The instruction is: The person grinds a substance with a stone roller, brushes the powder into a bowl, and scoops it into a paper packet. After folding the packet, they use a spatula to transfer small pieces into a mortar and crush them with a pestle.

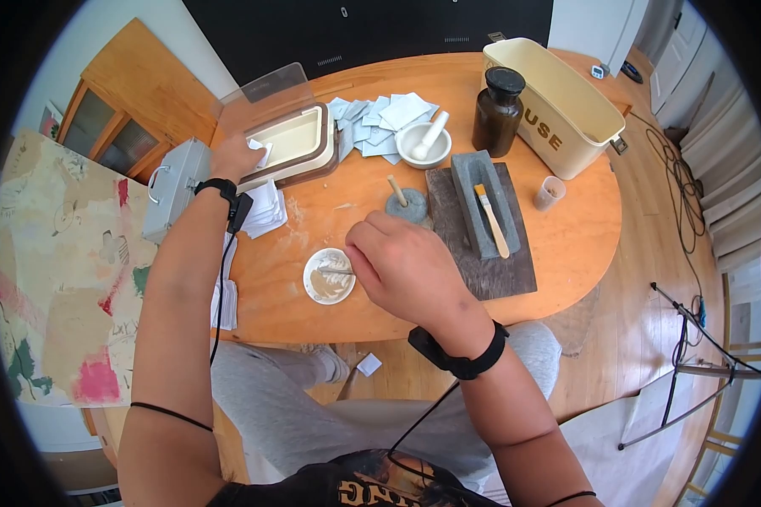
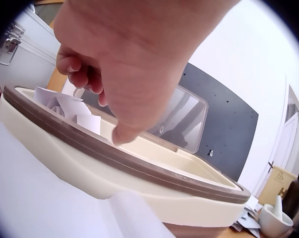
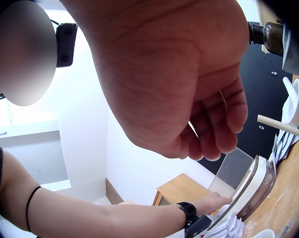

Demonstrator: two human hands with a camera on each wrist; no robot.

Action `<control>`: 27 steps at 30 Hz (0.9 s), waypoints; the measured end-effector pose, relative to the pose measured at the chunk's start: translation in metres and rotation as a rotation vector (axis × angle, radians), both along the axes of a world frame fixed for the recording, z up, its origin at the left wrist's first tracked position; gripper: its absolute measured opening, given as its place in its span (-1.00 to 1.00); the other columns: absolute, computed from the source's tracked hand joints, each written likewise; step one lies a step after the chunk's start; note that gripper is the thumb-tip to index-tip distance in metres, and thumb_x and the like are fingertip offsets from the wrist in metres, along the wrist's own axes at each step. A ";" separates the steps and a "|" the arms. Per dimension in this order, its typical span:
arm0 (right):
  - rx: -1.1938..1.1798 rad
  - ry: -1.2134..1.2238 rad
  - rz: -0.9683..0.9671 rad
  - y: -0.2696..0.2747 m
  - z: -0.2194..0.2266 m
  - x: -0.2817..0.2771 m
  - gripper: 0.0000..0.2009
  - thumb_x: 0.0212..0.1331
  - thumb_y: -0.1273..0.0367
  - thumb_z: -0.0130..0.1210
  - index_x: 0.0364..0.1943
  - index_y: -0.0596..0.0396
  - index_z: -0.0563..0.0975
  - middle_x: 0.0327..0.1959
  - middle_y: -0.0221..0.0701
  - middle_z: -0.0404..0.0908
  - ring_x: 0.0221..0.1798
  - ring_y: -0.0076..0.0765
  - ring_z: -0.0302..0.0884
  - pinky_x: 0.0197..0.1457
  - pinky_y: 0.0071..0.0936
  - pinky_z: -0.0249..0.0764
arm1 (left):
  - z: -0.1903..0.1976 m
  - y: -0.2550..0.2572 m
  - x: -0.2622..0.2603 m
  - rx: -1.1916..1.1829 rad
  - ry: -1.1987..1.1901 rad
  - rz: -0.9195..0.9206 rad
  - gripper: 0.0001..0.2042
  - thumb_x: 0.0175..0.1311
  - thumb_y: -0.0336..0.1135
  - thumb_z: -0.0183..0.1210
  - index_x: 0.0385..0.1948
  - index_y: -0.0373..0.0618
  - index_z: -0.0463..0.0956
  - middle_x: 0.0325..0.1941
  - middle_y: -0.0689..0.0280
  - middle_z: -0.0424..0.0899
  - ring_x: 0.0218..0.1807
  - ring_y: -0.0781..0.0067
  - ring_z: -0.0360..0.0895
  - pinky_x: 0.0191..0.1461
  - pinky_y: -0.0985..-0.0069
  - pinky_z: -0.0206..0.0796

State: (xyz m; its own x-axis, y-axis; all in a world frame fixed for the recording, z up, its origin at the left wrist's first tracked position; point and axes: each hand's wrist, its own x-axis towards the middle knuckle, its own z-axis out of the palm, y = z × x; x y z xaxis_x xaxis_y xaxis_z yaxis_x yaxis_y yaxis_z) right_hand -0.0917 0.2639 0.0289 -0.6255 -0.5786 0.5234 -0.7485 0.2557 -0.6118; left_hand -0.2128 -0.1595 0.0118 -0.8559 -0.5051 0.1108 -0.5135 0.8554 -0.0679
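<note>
My left hand (image 1: 238,159) reaches over a cream and brown bin (image 2: 132,166) with a see-through lid (image 1: 266,91) raised. In the left wrist view its thumb points down at the opening and the other fingers curl loosely above folded white papers (image 2: 72,110) inside. Curled in, my right hand (image 1: 406,270) hovers at the right side of a small white bowl (image 1: 329,297) of beige and white paste. A thin metal stick (image 1: 336,271) leans in that bowl, its end beside the right fingertips. Whether the right fingers hold anything I cannot tell; their tips are partly hidden.
Blue-grey paper squares (image 1: 404,110) and a white mortar with pestle (image 1: 431,139) are farther back. A round stone with a peg (image 1: 407,205), a stone trough (image 1: 472,186) bearing a brush (image 1: 490,220), a brown bottle (image 1: 499,114) and a cream tub (image 1: 558,106) stand rightward.
</note>
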 end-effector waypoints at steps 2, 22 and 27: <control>0.005 0.002 0.001 0.000 0.000 0.000 -0.86 0.36 0.39 0.23 -0.33 0.14 0.55 -0.31 -0.19 0.59 -0.18 0.06 0.68 -0.14 -0.05 0.61 | -0.013 -0.019 -0.004 -0.006 0.011 -0.004 -0.42 0.21 0.05 0.42 0.13 -0.22 0.68 0.21 -0.14 0.76 0.29 -0.14 0.71 0.31 0.08 0.56; 0.187 0.334 0.156 -0.032 -0.014 0.053 -0.21 0.37 -0.19 0.13 0.58 -0.06 0.41 0.64 -0.13 0.30 0.69 0.22 0.15 0.72 0.40 -0.10 | 0.002 0.286 0.315 2.595 0.700 -0.282 -0.22 0.73 0.24 -0.22 0.70 -0.21 -0.04 0.82 0.12 0.00 0.80 0.20 0.02 0.80 0.12 -0.13; 0.101 0.271 -0.213 -0.009 -0.025 0.012 -0.48 0.44 0.29 0.24 0.43 0.12 0.47 0.47 -0.02 0.47 0.55 0.22 0.37 0.58 0.04 0.31 | 0.011 0.245 0.348 2.020 0.292 -0.576 -0.49 0.70 -0.07 0.02 0.46 -0.26 0.43 0.54 0.11 0.49 0.50 0.19 0.49 0.53 0.23 0.32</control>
